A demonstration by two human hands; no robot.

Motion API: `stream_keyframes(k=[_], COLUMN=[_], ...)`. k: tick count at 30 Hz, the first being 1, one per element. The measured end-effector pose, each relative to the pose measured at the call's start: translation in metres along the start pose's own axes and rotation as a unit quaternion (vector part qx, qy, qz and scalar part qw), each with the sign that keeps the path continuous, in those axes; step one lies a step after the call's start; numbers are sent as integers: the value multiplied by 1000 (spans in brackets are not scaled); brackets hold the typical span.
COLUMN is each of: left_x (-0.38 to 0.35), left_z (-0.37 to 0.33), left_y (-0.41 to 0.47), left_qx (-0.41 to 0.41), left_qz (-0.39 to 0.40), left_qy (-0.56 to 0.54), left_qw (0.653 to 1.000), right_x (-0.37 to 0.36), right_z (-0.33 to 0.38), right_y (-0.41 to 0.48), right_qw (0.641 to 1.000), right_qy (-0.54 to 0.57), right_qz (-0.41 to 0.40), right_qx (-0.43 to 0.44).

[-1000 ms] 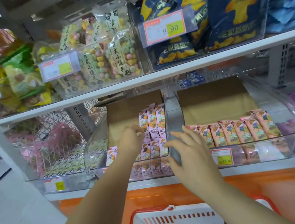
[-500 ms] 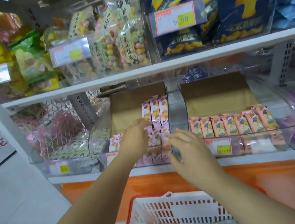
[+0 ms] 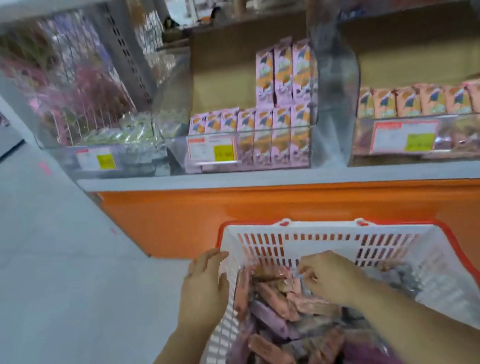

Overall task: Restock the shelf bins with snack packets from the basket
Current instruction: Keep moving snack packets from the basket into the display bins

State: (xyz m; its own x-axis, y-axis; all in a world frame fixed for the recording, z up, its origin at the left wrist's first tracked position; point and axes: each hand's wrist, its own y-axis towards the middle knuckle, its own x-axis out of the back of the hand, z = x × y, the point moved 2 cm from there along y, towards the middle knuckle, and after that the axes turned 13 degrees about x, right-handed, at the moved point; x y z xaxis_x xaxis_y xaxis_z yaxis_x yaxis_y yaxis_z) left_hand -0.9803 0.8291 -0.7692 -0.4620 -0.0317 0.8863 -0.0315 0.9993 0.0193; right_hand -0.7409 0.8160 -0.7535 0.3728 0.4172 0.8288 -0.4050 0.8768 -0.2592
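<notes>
Nearest, the left hand (image 3: 205, 289) lies with its fingers fairly straight and close together against the left wall of the white slatted plastic basket with a red rim (image 3: 315, 240), apparently steadying it. Just right of it, inside the basket, the right hand (image 3: 327, 277) has its fingers curled down onto the heap of pink and purple foil snack packets (image 3: 274, 301). Blur hides whether it already pinches one, so I cannot tell. The packets look light, thin and crinkly, likely to slide over one another, and their contents probably crush easily. A gentle pinch across the flat middle or at a crimped end seems the best hold. Beyond both hands stands the orange shelf base (image 3: 236, 209). Above it, straight ahead of the hands, is the clear plastic bin of lilac packets (image 3: 275, 135), partly filled, with a shorter stack at its left. Ahead and to the right of the right hand, the clear plastic bin of peach packets (image 3: 434, 100) shows a row standing upright.
</notes>
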Motion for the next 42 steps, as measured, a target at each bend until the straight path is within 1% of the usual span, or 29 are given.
stream_keyframes(k=[2, 3, 6, 7, 8, 11, 14, 18, 21, 24, 27, 30, 32, 34, 36, 39, 40, 42], left_x=[-11, -14, -17, -17, -17, -14, -12, -9, -9, -11, -11, -10, -9, -5, 6, 37, 50, 76], left_z=[11, 12, 13, 13, 14, 12, 10, 8, 8, 9, 9, 8, 7, 2, -9, -42, -55, -81], left_y=[-6, -7, -6, -6, -5, -6, -6, -6, -6, -5, -5, -6, -6, -5, -1, 3, 3, -2], left_qx=[37, 45, 42, 40, 39, 41, 46, 46, 49, 53, 51, 47, 44, 55, 81, 108, 113, 137], left_qz=[35, 39, 24, 23, 23, 17, 26, 38, 42, 44, 43, 54, 66, 86, 96, 54, 36, 16], left_qy=[-6, -13, -28, -30, -33, -40, -39, -35, -27, -15, -6, 14, 24, 25, -14, -149, -202, -306], left_qw=[999, 998, 998, 998, 998, 998, 998, 998, 998, 997, 998, 997, 997, 994, 992, 981, 972, 942], right_x=[-21, -33, -70, -79, -82, -94, -97, -110, -119, -110, -90, -58, -31, 1, 36, 91, 109, 140], right_z=[5, 8, 18, 18, 20, 15, 11, 12, 14, 17, 21, 31, 40, 51, 63, 86, 94, 108], right_y=[15, 22, 38, 41, 42, 48, 54, 57, 55, 51, 52, 52, 48, 43, 36, 16, 8, -11], right_qw=[999, 997, 986, 982, 980, 981, 979, 973, 972, 979, 981, 985, 988, 993, 997, 997, 995, 986], right_qy=[3, 7, 45, 58, 57, 23, -11, -65, -59, -17, 60, 112, 114, 79, 44, 5, -3, -7], right_qz=[43, 72, 158, 172, 186, 192, 205, 219, 222, 198, 178, 124, 99, 84, 53, -12, -38, -120], right_qx=[8, 15, 37, 43, 30, 21, -20, -40, -58, -51, -43, -35, -21, -3, 21, 74, 88, 112])
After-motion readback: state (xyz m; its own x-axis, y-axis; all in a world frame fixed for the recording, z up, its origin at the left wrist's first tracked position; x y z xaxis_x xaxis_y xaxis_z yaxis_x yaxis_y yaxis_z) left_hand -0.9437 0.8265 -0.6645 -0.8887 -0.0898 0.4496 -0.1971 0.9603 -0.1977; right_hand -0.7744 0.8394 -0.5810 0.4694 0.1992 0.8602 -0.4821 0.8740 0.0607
